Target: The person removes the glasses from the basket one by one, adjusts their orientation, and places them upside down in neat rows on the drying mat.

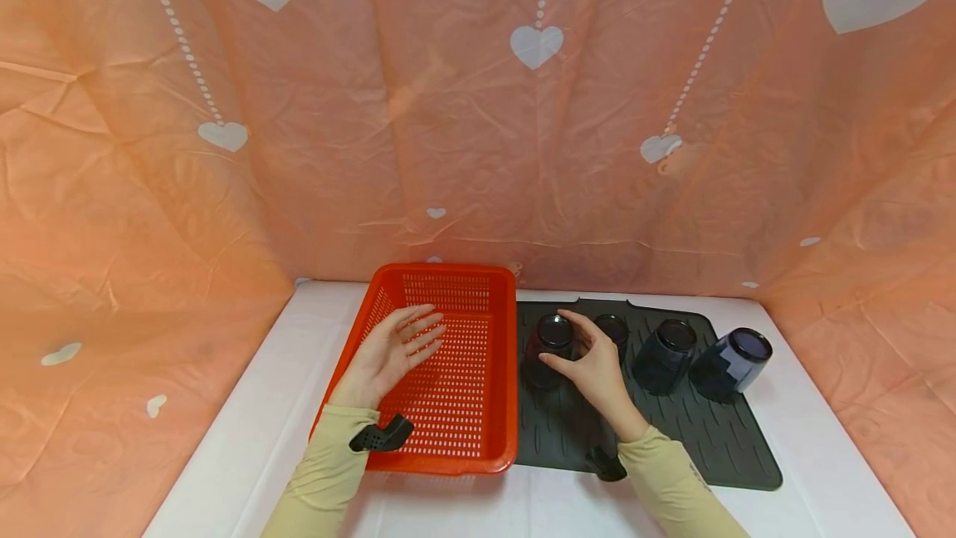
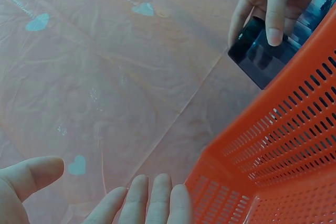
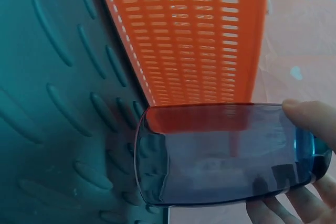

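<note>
My right hand holds a dark bluish tumbler near its upturned base, thumb on one side and fingers on the other. In the right wrist view the tinted, see-through tumbler has its open rim right at the black drying mat. It stands close beside the red plastic basket. My left hand hovers over the basket's left side, palm turned inward and fingers extended, holding nothing. Mesh of slots shows on the bare basket floor below it.
Three more dark tumblers stand upside down on the mat: one partly behind my right hand, a second tumbler and a third tumbler toward the right edge. White cloth covers the table; an orange curtain with hearts hangs behind.
</note>
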`<action>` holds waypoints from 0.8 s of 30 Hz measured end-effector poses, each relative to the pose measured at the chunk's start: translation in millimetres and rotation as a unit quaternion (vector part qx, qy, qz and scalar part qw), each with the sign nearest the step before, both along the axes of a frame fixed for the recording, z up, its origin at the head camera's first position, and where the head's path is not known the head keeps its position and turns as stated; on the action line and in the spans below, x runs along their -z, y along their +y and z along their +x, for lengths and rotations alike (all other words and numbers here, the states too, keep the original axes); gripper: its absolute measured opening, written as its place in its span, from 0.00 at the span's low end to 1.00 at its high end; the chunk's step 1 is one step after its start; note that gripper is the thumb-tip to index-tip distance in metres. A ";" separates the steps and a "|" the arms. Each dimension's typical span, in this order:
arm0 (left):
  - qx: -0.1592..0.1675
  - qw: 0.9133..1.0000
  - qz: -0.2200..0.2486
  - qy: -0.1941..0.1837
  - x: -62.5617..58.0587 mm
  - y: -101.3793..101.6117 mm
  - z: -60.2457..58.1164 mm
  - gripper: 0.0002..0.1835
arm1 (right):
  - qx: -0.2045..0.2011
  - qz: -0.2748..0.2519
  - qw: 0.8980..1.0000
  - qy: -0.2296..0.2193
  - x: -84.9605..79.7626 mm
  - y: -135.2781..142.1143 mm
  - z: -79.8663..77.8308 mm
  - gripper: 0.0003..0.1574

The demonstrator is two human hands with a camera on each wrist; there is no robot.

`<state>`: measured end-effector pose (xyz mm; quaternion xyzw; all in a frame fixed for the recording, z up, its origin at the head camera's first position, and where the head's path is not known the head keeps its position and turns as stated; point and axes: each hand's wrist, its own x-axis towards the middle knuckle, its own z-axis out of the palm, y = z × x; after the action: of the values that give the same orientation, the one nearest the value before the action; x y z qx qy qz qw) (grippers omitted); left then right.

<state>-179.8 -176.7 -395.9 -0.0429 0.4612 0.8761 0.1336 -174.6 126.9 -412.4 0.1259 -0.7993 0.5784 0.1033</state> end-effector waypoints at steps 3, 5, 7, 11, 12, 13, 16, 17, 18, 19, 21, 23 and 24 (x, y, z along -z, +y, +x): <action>0.001 1.000 0.004 0.001 -0.4 0.0 0.3 0.17 | 0.002 0.000 1.000 -0.003 2.1 -1.1 -0.2 0.42; 0.001 1.000 0.005 0.001 -0.6 0.1 0.4 0.17 | 0.003 -0.001 1.000 -0.003 3.3 -1.8 -0.5 0.42; 0.001 1.000 0.005 0.000 -0.7 0.0 0.6 0.17 | 0.002 -0.003 1.000 -0.003 4.8 -2.1 -1.1 0.42; 0.000 1.000 0.005 -0.005 -0.7 -0.2 0.5 0.19 | 0.001 -0.003 1.000 0.003 10.6 -1.9 -4.8 0.43; 0.000 1.000 0.005 -0.006 -0.6 -0.3 0.5 0.20 | 0.001 -0.001 1.000 0.006 12.4 -2.0 -6.1 0.43; -0.001 1.000 0.005 -0.007 -0.6 -0.4 0.5 0.21 | 0.000 -0.003 1.000 0.007 17.0 -1.3 -9.0 0.43; -0.001 1.000 0.006 -0.008 -0.6 -0.5 0.4 0.21 | 0.003 -0.004 1.000 0.006 31.5 1.0 -18.4 0.44; -0.001 1.000 0.006 -0.008 -0.6 -0.5 0.4 0.20 | 0.004 -0.005 1.000 0.005 36.3 1.8 -21.6 0.44; -0.001 1.000 0.007 -0.008 -0.7 -0.5 0.5 0.19 | 0.005 -0.007 1.000 0.004 40.8 2.5 -24.8 0.44; -0.002 1.000 0.008 -0.009 -0.6 -0.6 0.5 0.17 | 0.005 -0.010 1.000 0.002 45.2 3.2 -27.8 0.45; -0.002 1.000 0.009 -0.008 -0.5 -0.5 0.5 0.16 | 0.007 -0.009 1.000 0.006 47.8 2.7 -30.5 0.44; -0.003 1.000 0.011 -0.006 -0.3 -0.4 0.6 0.16 | 0.007 -0.006 1.000 0.010 48.8 2.0 -32.4 0.44; -0.004 1.000 0.011 -0.006 -0.2 -0.4 0.7 0.16 | 0.008 -0.005 1.000 0.011 48.8 1.5 -33.0 0.44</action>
<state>-179.1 -177.1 -395.7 -0.0482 0.4502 0.8815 0.1337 -207.7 128.4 -461.2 0.1256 -0.7964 0.5800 0.1168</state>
